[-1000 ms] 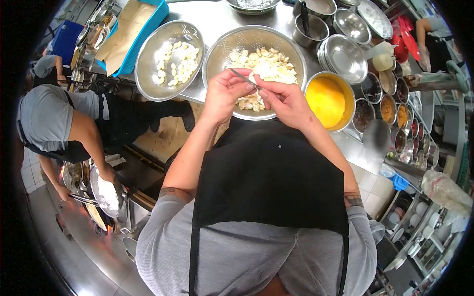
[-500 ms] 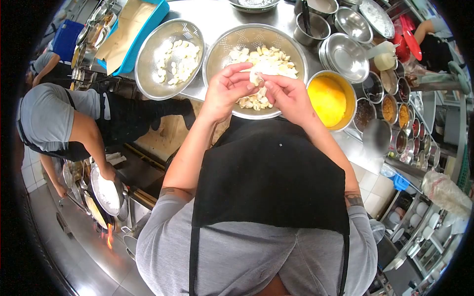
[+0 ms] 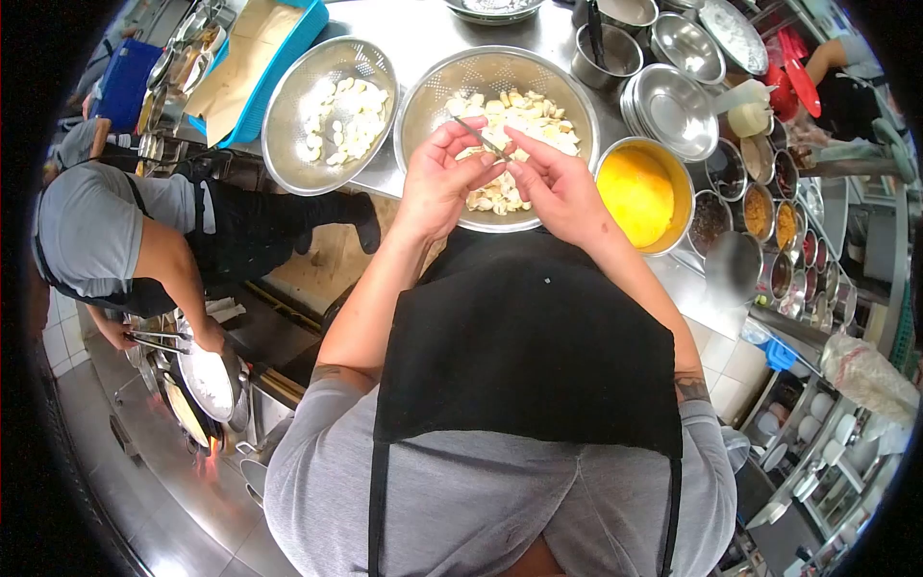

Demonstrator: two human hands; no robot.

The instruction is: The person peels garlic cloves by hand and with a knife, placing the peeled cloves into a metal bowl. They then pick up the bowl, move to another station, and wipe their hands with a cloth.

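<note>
Over a perforated metal colander [image 3: 423,87], my two hands meet at the fingertips. My left hand [image 3: 444,181] is closed in a pinch on a small pale garlic clove, mostly hidden by the fingers. My right hand [image 3: 560,185] is also closed, its thumb and fingers pinching the lower end of a small thin blade [image 3: 481,137]. That blade slants up toward my left fingers. Under my hands lies a heap of pale garlic cloves [image 3: 538,120]. To the left, a second colander [image 3: 288,91] holds smoother white garlic cloves [image 3: 351,113].
At right stands a pot of yellow liquid [image 3: 636,197], near stacked metal bowls [image 3: 678,111] and several seasoning containers [image 3: 760,213]. A blue basket [image 3: 306,34] is at the back left. A co-worker [image 3: 106,231] leans over a stove with a flame [image 3: 210,457].
The thin blade now shows between my hands, where a garlic clove was plainly visible before. My right fingers have turned and spread slightly. The co-worker's tongs have shifted up over the pan.
</note>
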